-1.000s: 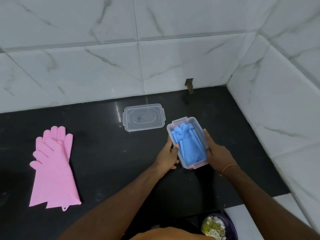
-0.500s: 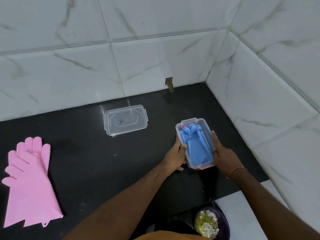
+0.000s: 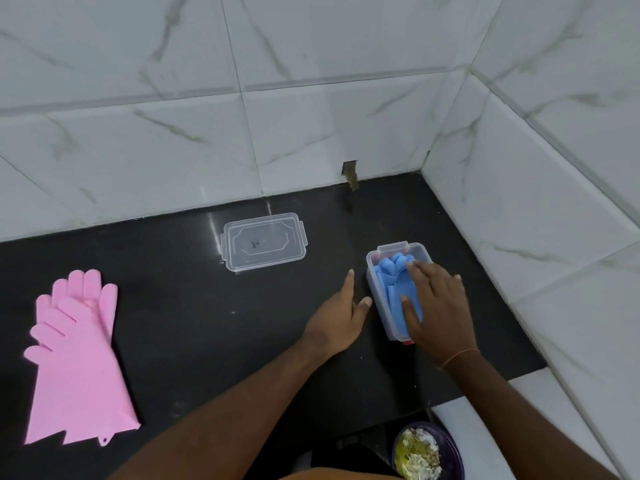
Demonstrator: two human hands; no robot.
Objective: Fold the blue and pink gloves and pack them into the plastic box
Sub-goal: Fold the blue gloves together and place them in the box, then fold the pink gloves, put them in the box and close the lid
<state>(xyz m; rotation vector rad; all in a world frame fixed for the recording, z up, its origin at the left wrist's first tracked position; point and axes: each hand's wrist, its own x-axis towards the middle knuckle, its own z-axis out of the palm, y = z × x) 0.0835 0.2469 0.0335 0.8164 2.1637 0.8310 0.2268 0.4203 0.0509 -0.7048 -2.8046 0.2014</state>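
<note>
A: How far is the task now?

B: I think about half. The blue gloves (image 3: 398,289) lie folded inside the box (image 3: 375,289), at the right of the frame's middle. The pink gloves (image 3: 74,358) lie flat and unfolded on the black counter (image 3: 207,323), at the far left, well apart from the box. The lid (image 3: 265,240) lies alone above the centre.

A: So what is left?

B: To fold the pink gloves, put them in the box on the blue ones, and maybe close the lid.

A: And the hands?

B: The right hand (image 3: 440,306) lies over the box with straight, spread fingers, pressing the blue gloves down. The left hand (image 3: 341,317) rests on the counter just beside the box's left wall, fingers relaxed, holding nothing; I cannot tell whether the thumb touches the wall.
</note>
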